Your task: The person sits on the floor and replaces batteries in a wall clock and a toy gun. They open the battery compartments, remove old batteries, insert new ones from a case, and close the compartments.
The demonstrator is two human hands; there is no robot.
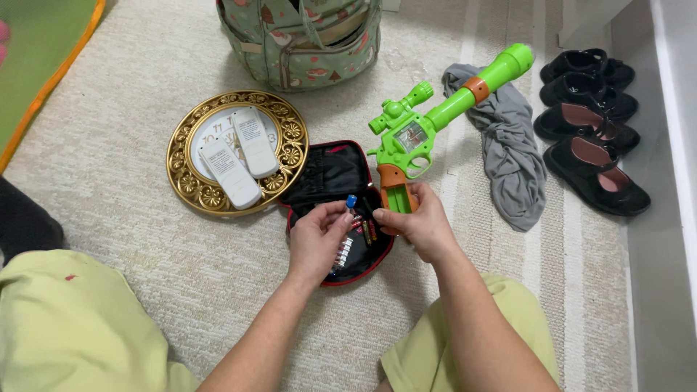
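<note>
My right hand [423, 223] grips the orange handle of a green toy gun [443, 109], whose long barrel points up and to the right. My left hand [317, 236] pinches a small tool with a blue tip [351, 201] next to the gun's handle. Under both hands lies an open black case with red trim [330, 174], holding several small tools and bits.
A gold-framed round clock [190, 181] lies face up to the left with two white remotes [243, 156] on it. A grey cloth [512, 156] and black shoes [592, 109] lie to the right, a patterned green bag [301, 40] behind. A green mat [36, 65] is far left.
</note>
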